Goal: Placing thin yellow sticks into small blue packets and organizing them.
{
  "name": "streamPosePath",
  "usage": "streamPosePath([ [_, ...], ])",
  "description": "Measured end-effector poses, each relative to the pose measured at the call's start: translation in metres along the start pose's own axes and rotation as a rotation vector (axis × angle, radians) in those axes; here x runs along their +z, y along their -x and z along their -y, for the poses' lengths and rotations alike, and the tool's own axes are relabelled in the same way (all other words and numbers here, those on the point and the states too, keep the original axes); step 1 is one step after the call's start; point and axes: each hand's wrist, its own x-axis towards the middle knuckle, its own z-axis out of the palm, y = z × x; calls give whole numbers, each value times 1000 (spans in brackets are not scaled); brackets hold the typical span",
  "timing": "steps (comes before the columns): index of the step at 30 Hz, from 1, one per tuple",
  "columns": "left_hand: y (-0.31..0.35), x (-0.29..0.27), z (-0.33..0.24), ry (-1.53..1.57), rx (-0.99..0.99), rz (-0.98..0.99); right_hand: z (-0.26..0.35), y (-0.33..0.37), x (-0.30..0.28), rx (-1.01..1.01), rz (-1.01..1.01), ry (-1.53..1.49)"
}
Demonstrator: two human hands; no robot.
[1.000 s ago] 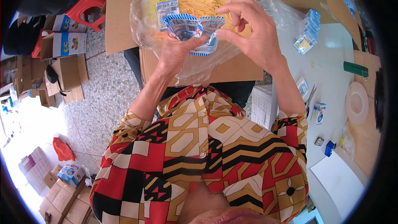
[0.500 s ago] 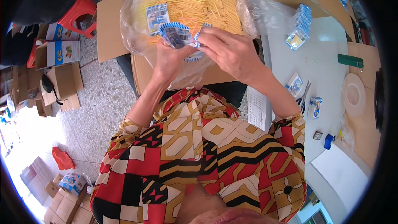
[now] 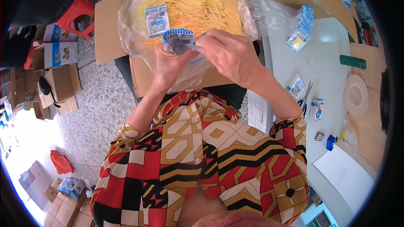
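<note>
My left hand is closed around the lower part of a blue-and-white printed plastic packet, whose blue-chequered upper edge gapes. At the packet's right side, the fingers of my right hand are pinched together against its edge; their tips are partly hidden. Both hands are over the near side of a large see-through plastic bag full of thin yellow sticks. Another flat blue-and-white packet lies on the sticks, just beyond my left hand.
The bag sits in an open cardboard box. On the grey table to the right are a row of packets, scissors, a green stapler-like tool and a tape roll. A red stool and cartons stand left.
My right hand's fingers have shifted slightly left and closed in at the packet's edge; the blue-and-white strip seen by them earlier is now mostly hidden. My left hand keeps its hold.
</note>
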Motion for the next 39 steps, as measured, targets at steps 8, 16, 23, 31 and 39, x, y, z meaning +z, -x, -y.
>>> streamPosePath([
  [8,-11,-1,13,80,2,-2,-16,-10,-7,88,9,-324],
  [16,-14,-8,12,124,-58,23,-131,-29,18,604,-123,-577],
  [23,-13,-10,4,170,-53,30,-183,-36,48,399,41,-46],
  [31,-11,-11,5,224,-36,-25,-196,-46,72,331,235,261],
  [39,-11,-15,7,201,-49,-6,-204,-65,93,354,338,440],
])
